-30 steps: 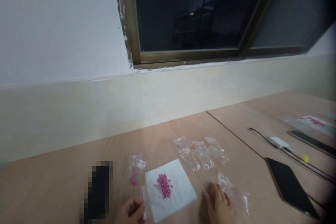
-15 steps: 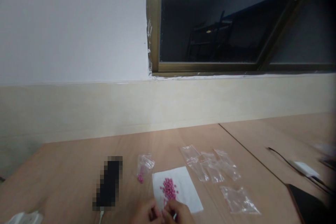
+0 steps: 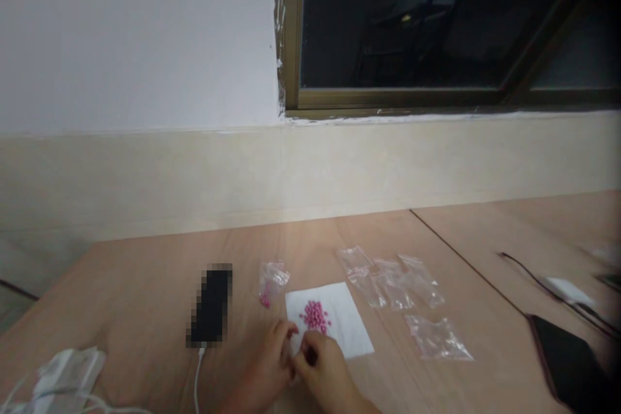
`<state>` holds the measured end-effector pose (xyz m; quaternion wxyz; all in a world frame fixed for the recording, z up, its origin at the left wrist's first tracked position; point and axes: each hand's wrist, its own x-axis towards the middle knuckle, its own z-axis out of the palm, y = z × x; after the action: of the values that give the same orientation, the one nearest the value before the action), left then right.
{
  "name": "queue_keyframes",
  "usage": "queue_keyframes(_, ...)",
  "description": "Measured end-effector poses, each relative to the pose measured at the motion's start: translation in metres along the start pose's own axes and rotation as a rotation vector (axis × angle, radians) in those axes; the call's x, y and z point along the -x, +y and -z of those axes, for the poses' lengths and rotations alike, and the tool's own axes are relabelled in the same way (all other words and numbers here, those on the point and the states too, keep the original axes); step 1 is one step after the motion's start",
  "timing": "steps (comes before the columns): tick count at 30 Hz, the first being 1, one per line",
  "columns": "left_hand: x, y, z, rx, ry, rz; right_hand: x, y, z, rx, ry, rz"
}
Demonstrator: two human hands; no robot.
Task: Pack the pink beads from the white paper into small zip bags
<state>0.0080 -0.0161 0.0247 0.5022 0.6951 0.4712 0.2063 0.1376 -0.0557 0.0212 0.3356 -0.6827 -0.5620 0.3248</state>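
A small heap of pink beads lies on a sheet of white paper. At the paper's near left edge my left hand is closed with curled fingers. Close against it, just in front of the beads, my right hand has its thumb and fingers pinched together. What the fingertips hold, if anything, is hidden. Left of the paper lies a small clear zip bag with a few pink beads in its lower end.
Several clear zip bags overlap behind and right of the paper, with another clear bag nearer. A phone-like blurred dark object on a white cable lies left. A white power strip and a dark flat device flank the table.
The view has tilted down, so more of both hands and the near table shows. My hands remain close together at the paper's near edge, their fingers slightly shifted.
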Motion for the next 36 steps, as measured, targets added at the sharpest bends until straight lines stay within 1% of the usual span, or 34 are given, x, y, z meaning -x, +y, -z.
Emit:
queue_keyframes(2, -0.005, 0.010, 0.005, -0.078, 0.044, -0.078, -0.002, -0.005, 0.010, -0.004, 0.009, 0.022)
queue_keyframes(4, -0.008, 0.018, 0.013, -0.122, 0.049, -0.168, -0.005, -0.005, 0.019, -0.040, 0.003, 0.023)
queue_keyframes(5, -0.007, 0.021, 0.017, -0.132, 0.022, -0.221, -0.007, -0.004, 0.023, -0.066, 0.013, 0.030)
queue_keyframes(7, -0.003, 0.025, 0.022, -0.117, -0.051, -0.264, -0.009, -0.001, 0.026, -0.140, 0.040, 0.042)
queue_keyframes(9, 0.003, 0.025, 0.022, -0.092, -0.121, -0.241, -0.008, 0.002, 0.024, -0.221, 0.069, 0.038)
queue_keyframes(11, 0.009, 0.019, 0.018, -0.069, -0.153, -0.193, -0.005, 0.005, 0.020, -0.310, 0.063, 0.015)
queue_keyframes(13, 0.012, 0.010, 0.013, -0.044, -0.134, -0.152, -0.001, 0.007, 0.016, -0.395, -0.011, -0.011)
queue_keyframes(15, 0.012, 0.000, 0.010, -0.029, -0.089, -0.118, 0.000, 0.013, 0.014, -0.449, -0.089, -0.026)
queue_keyframes(16, 0.011, -0.004, 0.010, -0.030, -0.068, -0.104, -0.001, 0.017, 0.015, -0.448, -0.089, -0.032)
queue_keyframes(17, 0.010, -0.008, 0.010, -0.036, -0.052, -0.093, -0.003, 0.023, 0.016, -0.425, -0.051, -0.039)
queue_keyframes(20, 0.007, -0.012, 0.015, -0.060, -0.027, -0.073, -0.016, 0.047, 0.020, -0.224, 0.203, -0.080)
queue_keyframes(21, 0.006, -0.013, 0.017, -0.065, -0.018, -0.070, -0.021, 0.055, 0.020, -0.130, 0.271, -0.095)
queue_keyframes(22, 0.004, -0.013, 0.018, -0.068, -0.005, -0.071, -0.026, 0.063, 0.020, -0.045, 0.311, -0.106)
queue_keyframes(23, 0.003, -0.012, 0.019, -0.072, 0.007, -0.076, -0.030, 0.069, 0.020, 0.025, 0.323, -0.112)
queue_keyframes(25, 0.000, -0.012, 0.021, -0.083, 0.033, -0.087, -0.036, 0.078, 0.017, 0.103, 0.288, -0.107)
queue_keyframes(27, -0.004, -0.011, 0.023, -0.095, 0.042, -0.093, -0.039, 0.083, 0.015, 0.121, 0.243, -0.090)
queue_keyframes(30, -0.007, -0.013, 0.024, -0.112, 0.040, -0.099, -0.038, 0.084, 0.015, 0.104, 0.231, -0.070)
queue_keyframes(33, -0.008, -0.017, 0.021, -0.135, 0.044, -0.108, -0.033, 0.076, 0.022, 0.056, 0.260, -0.081)
queue_keyframes(36, -0.006, -0.021, 0.012, -0.146, 0.046, -0.107, -0.022, 0.055, 0.027, -0.078, 0.282, -0.030)
